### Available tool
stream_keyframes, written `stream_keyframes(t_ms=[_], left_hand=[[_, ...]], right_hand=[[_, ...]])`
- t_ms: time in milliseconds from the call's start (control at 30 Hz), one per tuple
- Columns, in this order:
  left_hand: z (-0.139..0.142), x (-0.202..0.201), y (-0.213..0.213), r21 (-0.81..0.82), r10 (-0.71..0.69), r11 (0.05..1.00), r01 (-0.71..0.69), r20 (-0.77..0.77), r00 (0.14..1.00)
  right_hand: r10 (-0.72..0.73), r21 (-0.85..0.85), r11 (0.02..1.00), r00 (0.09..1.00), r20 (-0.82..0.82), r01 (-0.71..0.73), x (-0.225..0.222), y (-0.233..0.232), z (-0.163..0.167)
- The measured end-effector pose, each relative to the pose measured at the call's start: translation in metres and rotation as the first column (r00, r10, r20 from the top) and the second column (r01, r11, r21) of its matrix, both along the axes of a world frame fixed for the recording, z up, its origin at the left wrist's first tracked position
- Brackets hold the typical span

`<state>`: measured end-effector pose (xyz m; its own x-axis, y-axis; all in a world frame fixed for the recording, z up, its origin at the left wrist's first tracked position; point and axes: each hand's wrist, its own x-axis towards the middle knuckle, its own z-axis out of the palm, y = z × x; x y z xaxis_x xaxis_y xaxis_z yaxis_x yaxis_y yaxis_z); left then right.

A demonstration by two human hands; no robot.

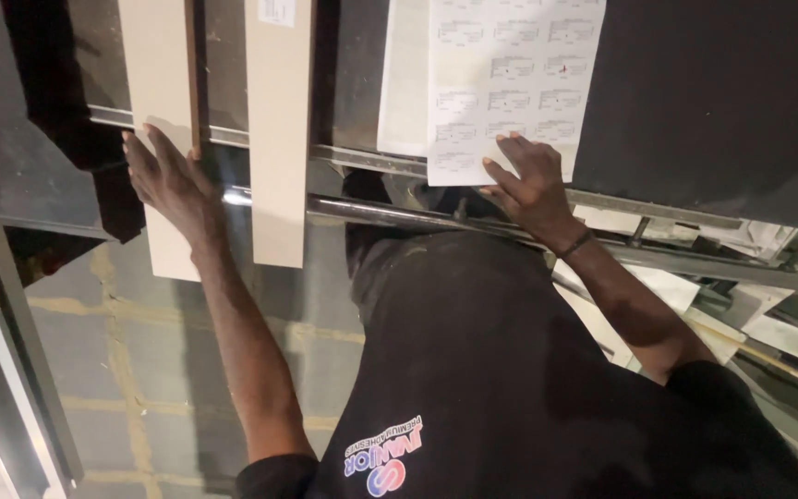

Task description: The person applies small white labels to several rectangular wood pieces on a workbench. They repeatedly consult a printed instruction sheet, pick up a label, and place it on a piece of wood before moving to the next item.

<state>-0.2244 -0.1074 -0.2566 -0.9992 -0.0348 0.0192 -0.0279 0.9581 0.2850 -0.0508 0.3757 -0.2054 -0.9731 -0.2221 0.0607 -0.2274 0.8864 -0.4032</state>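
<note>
At the near edge of the table (695,102), the left hand (170,180) lies flat on an overhanging pale board (161,83), which could tip off, while the right hand's (530,185) spread fingertips press a label sheet (510,74) that might slide.

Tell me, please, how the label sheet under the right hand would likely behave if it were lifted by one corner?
The label sheet looks thin, so it would probably flop and weigh little. It lies flat under the right hand's fingers, so it might slide easily.

A pale beige board (161,111) lies lengthwise at far left, overhanging the rail; a white label sheet (510,83) lies flat, far right.
</note>
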Motion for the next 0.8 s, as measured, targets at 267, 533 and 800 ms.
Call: stream_keyframes(t_ms=[267, 533, 800], left_hand=[[-0.018, -0.002, 0.001, -0.081, -0.013, 0.997, 0.010, -0.031, 0.999], [-0.020, -0.004, 0.011, -0.140, -0.040, 0.990, 0.026, -0.098, 0.994], [-0.018, 0.000, 0.016, -0.162, -0.054, 0.986, 0.044, -0.055, 0.997]], right_hand=[[0.035, -0.020, 0.999, 0.999, -0.016, -0.035, 0.006, 0.014, -0.010], [0.033, -0.034, 0.999, 0.999, -0.036, -0.034, 0.010, 0.023, -0.019], [0.008, -0.054, 0.998, 0.999, -0.048, -0.011, 0.014, 0.028, -0.025]])
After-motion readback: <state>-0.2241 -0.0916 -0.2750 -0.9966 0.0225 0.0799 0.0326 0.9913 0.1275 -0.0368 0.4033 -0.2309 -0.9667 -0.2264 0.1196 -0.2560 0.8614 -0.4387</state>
